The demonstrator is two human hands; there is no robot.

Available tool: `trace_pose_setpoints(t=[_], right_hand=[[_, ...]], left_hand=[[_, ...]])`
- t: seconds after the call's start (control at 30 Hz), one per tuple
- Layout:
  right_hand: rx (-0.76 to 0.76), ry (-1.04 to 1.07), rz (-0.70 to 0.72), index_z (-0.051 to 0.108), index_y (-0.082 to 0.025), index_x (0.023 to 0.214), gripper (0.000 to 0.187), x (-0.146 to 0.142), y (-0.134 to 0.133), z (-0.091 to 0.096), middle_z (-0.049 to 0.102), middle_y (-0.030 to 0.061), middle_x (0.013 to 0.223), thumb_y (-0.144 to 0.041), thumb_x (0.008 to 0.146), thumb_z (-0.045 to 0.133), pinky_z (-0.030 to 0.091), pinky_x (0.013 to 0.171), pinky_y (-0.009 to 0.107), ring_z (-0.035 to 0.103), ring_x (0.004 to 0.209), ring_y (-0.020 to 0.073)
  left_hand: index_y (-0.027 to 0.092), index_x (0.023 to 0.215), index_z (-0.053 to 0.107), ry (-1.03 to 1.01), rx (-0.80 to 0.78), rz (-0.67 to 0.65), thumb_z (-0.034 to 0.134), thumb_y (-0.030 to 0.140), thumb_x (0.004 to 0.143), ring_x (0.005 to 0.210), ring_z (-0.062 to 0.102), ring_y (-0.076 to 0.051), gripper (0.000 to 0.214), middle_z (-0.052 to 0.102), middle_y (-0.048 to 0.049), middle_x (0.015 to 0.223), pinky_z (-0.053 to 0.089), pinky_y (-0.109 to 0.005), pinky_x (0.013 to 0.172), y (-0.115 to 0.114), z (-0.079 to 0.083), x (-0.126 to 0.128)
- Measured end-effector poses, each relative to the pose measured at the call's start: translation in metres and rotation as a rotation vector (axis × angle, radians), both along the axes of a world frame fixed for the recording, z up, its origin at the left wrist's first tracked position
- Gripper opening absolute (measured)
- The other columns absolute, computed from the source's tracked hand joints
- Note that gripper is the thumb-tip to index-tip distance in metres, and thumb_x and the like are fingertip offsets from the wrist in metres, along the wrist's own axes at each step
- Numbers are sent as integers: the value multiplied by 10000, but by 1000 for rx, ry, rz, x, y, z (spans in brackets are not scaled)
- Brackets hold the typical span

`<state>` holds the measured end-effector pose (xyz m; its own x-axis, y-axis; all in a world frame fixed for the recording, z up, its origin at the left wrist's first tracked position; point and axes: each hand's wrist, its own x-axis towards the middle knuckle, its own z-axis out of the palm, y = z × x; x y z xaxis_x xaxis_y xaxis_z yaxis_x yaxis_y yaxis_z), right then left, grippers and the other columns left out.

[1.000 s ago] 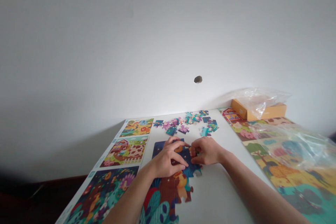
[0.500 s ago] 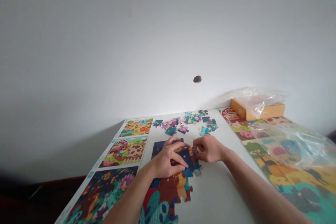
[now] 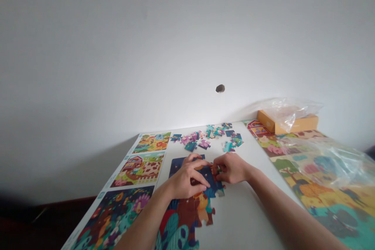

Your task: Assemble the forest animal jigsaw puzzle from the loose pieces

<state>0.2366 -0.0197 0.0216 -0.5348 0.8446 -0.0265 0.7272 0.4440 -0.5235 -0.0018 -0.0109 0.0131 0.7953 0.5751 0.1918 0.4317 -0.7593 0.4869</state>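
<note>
A partly joined jigsaw puzzle (image 3: 187, 215) in dark blue, brown and teal lies on the white table in front of me. Across its upper part rests my left hand (image 3: 190, 175), fingers spread over the joined pieces. My right hand (image 3: 230, 168) pinches a small puzzle piece (image 3: 215, 168) at the puzzle's upper right edge; the fingers cover much of it, and I cannot tell whether it is locked in. Beyond the hands lie several loose puzzle pieces (image 3: 204, 143) in purple, teal and dark blue.
Along the left edge runs a sheet of printed pictures (image 3: 140, 169). To the right are a large illustrated sheet (image 3: 316, 187), a clear plastic bag (image 3: 336, 160) and a yellow box (image 3: 301, 124) with more plastic on it. The white wall (image 3: 187, 66) has a hole (image 3: 220, 88).
My right hand has shifted slightly left and down, closer against the puzzle's edge with the piece. My left hand stays nearly still.
</note>
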Motion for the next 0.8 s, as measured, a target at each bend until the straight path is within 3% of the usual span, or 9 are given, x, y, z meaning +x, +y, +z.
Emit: trace_pose_setpoints(t=[0.3,0.67,0.73,0.8], right_hand=[[85,56,-46,742,-223,879,302,3,1,2,540,-44,532,-147,653,556,325,545,218,488,520,114],[83,99,0,766,-261,842,300,2,-2,0,546,-48,523,-160,665,545,337,540,215,489,506,105],[78,86,-14,763,-253,840,287,1,-1,0,535,-46,510,-164,665,553,333,539,220,479,496,107],[85,68,-54,756,-246,835,271,0,0,-2,554,-39,524,-166,672,555,331,545,226,490,507,113]], left_hand=[[348,861,787,-4,1,-22,734,195,741,1267,408,-285,201,592,9,1319,320,-468,1090,-1,4,0],[334,899,779,-7,30,-25,705,197,758,1215,458,-256,210,616,8,1275,347,-429,1064,-1,5,1],[317,955,766,-20,67,34,678,234,790,1196,468,-249,205,636,-5,1236,354,-424,1055,1,3,0],[299,1011,747,-37,133,185,614,283,850,1179,476,-246,209,640,-23,1220,354,-434,1045,5,-1,-2]])
